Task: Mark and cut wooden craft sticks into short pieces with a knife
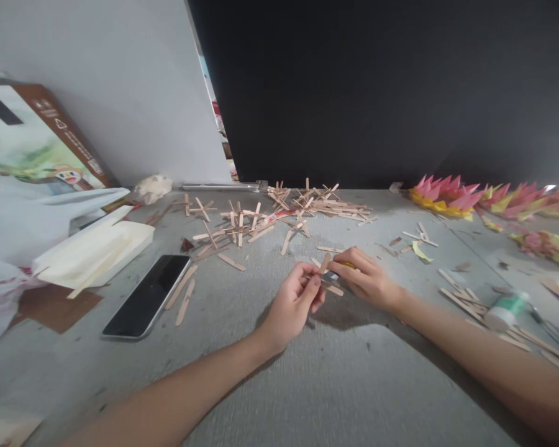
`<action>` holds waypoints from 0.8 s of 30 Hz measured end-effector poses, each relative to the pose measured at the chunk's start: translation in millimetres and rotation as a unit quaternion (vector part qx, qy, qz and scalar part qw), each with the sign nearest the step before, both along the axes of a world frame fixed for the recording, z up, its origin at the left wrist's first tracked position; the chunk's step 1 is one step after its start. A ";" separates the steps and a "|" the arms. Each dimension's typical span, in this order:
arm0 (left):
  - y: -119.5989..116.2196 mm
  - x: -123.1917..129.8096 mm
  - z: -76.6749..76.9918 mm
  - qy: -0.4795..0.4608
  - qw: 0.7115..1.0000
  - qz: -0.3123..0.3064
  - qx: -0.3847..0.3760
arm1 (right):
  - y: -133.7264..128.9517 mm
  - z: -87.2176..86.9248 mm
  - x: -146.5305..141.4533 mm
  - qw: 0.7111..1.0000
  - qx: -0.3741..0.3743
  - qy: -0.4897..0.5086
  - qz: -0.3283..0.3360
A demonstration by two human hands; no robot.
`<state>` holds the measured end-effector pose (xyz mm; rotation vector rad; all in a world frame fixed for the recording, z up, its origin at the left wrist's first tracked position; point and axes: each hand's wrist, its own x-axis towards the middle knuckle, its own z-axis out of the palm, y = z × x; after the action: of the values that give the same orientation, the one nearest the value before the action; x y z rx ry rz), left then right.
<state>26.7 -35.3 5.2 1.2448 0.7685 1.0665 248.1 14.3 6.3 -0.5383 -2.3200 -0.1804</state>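
My left hand [294, 298] is closed on wooden craft sticks [325, 262] that cross each other, pinched between thumb and fingers above the grey tabletop [317, 385]. My right hand [366, 279] is wrapped round a yellow and grey tool [347, 265], which looks like a utility knife. The tool's grey end meets or lies very near the sticks; contact cannot be made out. Its handle is mostly hidden by my right fingers. Beyond both hands lies a pile of craft sticks [340, 206], several joined into crosses.
At left lie a phone [146, 298], a cream paper tray [121, 248] and a plastic bag [9, 230]. To the right are a white and green bottle [507, 309], loose sticks [461, 302] and pink-yellow paper flowers [447, 195]. A black panel [377, 93] stands behind.
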 end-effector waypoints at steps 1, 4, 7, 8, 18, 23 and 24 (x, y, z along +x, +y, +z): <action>0.0 0.2 -0.2 -0.002 1.000 -0.002 -0.001 | 0.1 0.1 0.0 1.000 -0.002 0.000 0.002; 0.1 0.5 -0.9 -0.008 1.000 -0.007 -0.005 | 0.0 0.5 -0.2 1.000 -0.004 0.001 0.007; -0.1 0.5 -1.5 -0.012 1.000 -0.006 -0.007 | -0.2 0.5 -0.3 1.000 -0.013 0.000 0.009; -0.2 0.4 -1.8 -0.013 1.000 -0.004 -0.008 | -0.2 0.2 -0.2 1.000 -0.018 -0.001 0.010; 4.2 -1.6 -3.3 -0.011 1.000 -0.004 -0.014 | 0.5 -3.1 0.5 0.998 -0.058 0.004 0.033; 3.7 -1.6 -0.3 -0.021 1.000 -0.002 -0.016 | 0.4 -3.9 -0.4 0.998 -0.062 0.008 0.030; 3.5 -1.4 -0.1 -0.023 1.000 0.000 -0.018 | 0.4 -4.1 -0.4 0.998 -0.064 0.009 0.030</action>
<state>25.3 -31.8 5.1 1.1864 0.7490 1.0744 247.7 14.8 2.3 -0.5311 -2.3380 0.0002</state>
